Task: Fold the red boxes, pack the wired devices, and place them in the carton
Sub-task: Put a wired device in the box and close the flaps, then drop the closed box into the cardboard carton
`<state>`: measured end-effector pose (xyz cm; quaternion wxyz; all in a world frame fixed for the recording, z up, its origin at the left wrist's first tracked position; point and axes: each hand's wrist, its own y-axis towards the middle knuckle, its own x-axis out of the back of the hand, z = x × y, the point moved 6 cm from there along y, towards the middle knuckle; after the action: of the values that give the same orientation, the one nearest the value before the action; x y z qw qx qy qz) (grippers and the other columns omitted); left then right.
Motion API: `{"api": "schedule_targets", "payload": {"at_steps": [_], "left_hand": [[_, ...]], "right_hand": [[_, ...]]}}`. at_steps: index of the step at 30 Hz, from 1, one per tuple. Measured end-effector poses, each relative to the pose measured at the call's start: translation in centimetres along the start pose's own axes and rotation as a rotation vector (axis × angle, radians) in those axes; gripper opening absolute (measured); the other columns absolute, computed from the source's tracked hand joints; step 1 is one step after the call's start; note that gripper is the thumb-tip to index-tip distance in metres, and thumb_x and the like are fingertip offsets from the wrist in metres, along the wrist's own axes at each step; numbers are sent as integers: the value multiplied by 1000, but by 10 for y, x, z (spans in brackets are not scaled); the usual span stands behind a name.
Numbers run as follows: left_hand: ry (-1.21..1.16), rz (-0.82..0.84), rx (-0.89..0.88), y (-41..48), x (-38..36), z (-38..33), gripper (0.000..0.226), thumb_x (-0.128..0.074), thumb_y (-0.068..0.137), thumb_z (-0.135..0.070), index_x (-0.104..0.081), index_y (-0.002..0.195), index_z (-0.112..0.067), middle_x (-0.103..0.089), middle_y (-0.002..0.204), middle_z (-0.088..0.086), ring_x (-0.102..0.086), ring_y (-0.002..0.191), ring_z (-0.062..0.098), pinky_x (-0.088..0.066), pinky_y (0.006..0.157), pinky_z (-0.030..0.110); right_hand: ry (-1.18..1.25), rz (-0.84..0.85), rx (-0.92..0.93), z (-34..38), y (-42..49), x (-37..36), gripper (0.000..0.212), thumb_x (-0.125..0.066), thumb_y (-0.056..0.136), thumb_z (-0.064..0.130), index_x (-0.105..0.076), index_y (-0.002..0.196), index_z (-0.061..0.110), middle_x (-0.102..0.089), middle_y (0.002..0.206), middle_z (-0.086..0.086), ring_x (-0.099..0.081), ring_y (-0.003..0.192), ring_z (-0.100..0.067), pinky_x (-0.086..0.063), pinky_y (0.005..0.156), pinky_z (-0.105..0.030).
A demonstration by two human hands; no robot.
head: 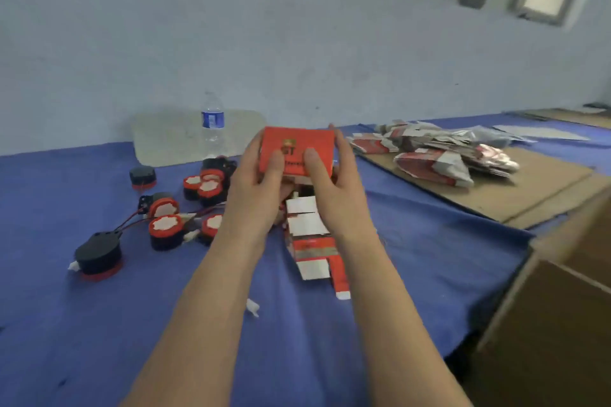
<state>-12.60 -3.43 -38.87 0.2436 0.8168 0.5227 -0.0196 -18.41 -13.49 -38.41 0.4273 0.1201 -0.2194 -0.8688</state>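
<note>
As gripped: red box (297, 150) face-up, crosswise.

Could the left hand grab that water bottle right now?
Probably not right away: the left hand and right hand both grip the red box. The water bottle stands unobstructed just beyond, so freeing the hand should suffice.

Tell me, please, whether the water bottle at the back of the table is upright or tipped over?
Upright: the water bottle stands on its base on the blue cloth, cap uppermost.
</note>
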Motion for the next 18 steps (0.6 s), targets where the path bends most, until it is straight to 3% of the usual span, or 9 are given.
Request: {"api": "schedule_targets", "payload": {"at_steps": [1,4,6,9,12,13,15,18], "left_hand": [[-4,64,-11,1,-40,-7,29,-46,101,-17,-50,129,-23,-68,113,-2,-68,96,10,-57,80,28],[70,242,10,-17,-165,-10,21,-51,99,-23,-53,119,-21,-66,115,7,-65,103,21,-52,94,41],[136,384,52,-45,-240,-1,19,-49,98,-28,-55,114,-19,-65,116,6,-62,108,23,-49,96,39],[329,620,94,-96,-321,29,31,-45,99,-28,-56,121,-10,-62,120,9,-56,113,25,-42,91,28],[456,861,108,-143,-365,52,40,-39,102,-30,-57,120,0,-63,113,16,-63,103,14,-45,82,22],[449,863,124,-148,-371,55,42,-38,102,-32,-57,120,0,-62,112,16,-63,99,9,-44,78,19],[359,764,188,-146,-370,55,41,-37,102,-36,-56,125,-7,-59,122,12,-56,108,15,-38,84,23],[165,612,240,-130,-351,49,33,-39,101,-32,-58,118,-10,-62,119,12,-57,110,24,-44,96,36]], "right_hand": [[-18,-109,27,17,3,39,44,-55,96,28,-39,137,30,-58,130,2,-59,116,-12,-46,102,-37],[-168,-430,32,58,-11,160,39,-53,97,29,-46,133,17,-61,125,-3,-61,110,-15,-50,93,-28],[-354,-600,-17,75,-34,232,40,-49,98,29,-48,134,13,-61,126,-4,-59,112,-17,-48,94,-32],[-745,-765,-217,84,-72,311,43,-44,98,23,-42,138,7,-52,135,-12,-47,126,-27,-34,107,-40],[-957,-872,-378,86,-108,353,59,-42,97,16,-18,149,4,-26,154,-16,-19,144,-26,-8,117,-34],[-973,-889,-359,87,-114,356,59,-42,97,14,-16,150,5,-21,156,-14,-14,146,-25,-3,117,-31],[-860,-908,-253,86,-119,350,56,-42,98,13,-21,150,10,-21,157,-9,-13,146,-21,-6,115,-29],[-598,-830,-133,78,-105,320,45,-44,98,15,-38,143,15,-42,145,-2,-41,127,-7,-31,107,-24]]}}
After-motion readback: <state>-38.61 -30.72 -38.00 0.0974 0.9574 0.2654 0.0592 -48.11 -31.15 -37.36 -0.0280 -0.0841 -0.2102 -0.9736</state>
